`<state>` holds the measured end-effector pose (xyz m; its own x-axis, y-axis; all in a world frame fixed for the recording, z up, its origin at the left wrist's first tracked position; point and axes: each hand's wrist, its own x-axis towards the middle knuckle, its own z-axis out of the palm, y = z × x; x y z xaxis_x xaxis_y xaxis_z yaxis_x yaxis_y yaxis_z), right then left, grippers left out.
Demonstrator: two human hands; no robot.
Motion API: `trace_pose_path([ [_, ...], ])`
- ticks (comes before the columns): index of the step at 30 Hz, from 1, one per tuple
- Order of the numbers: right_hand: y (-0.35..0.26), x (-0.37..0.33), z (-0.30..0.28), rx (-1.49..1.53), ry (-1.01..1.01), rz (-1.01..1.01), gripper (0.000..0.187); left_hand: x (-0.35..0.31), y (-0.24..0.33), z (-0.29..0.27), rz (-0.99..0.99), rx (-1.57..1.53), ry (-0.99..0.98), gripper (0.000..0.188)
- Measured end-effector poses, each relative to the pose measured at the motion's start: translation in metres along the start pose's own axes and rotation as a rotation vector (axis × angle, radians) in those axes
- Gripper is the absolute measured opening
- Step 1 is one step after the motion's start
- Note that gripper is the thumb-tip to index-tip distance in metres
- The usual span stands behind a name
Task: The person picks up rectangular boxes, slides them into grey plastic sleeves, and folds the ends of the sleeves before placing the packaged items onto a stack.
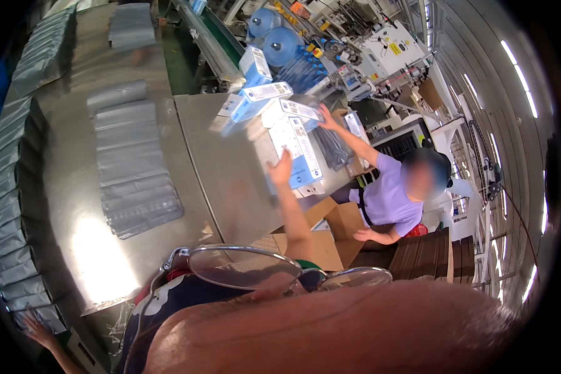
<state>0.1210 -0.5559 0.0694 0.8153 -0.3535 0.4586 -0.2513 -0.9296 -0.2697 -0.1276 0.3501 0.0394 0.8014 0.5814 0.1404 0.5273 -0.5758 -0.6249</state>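
Observation:
At the lower left, my left hand [38,331] reaches the end of a long row of folded grey plastic bags [9,206]. Its fingers are spread against the nearest bags. My right hand [282,169] is up over the metal table [230,181], at the left side of a white-and-blue box [294,146]. Thumb and fingers stand apart there, with nothing visible between them; whether they touch the box I cannot tell. A fanned-out strip of grey bags [134,165] lies on the table between my hands.
Opposite, a co-worker in a lilac shirt [386,193] has one hand [330,119] by the boxes and the other by an open cardboard carton [336,234]. More boxes [258,100] stand farther back, near a green conveyor [218,37]. Flat brown cardboard [417,255] is stacked at right.

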Motion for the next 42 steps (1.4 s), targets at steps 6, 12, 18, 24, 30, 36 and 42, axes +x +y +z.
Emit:
trace_pose_path([
  [6,0.125,0.054,-0.024,-0.367,-0.528,0.814,0.112,-0.037,0.077,-0.122,0.197,-0.539,0.489,0.055],
  [12,0.113,0.046,0.007,-0.361,-0.546,0.231,0.106,-0.074,0.176,-0.242,0.473,-0.919,0.291,0.043],
  [18,-0.009,0.012,-0.041,0.940,-0.705,0.219,0.094,-0.035,0.275,-0.263,0.737,-1.245,0.295,0.042],
  [24,-0.180,-0.056,-0.040,0.340,-0.443,-1.208,0.055,0.018,0.344,-0.249,0.843,-1.132,0.290,0.028],
  [30,-0.195,-0.122,0.051,0.465,-0.483,-1.474,0.041,0.016,0.388,-0.259,1.299,-0.679,0.227,0.022],
  [36,-0.263,-0.092,0.081,0.491,-0.716,-0.655,0.031,0.011,0.422,-0.256,1.255,-0.599,0.369,0.017],
  [42,-0.326,-0.100,0.088,0.225,-0.779,-0.526,0.043,0.025,0.416,-0.294,1.056,-1.028,0.073,0.021],
])
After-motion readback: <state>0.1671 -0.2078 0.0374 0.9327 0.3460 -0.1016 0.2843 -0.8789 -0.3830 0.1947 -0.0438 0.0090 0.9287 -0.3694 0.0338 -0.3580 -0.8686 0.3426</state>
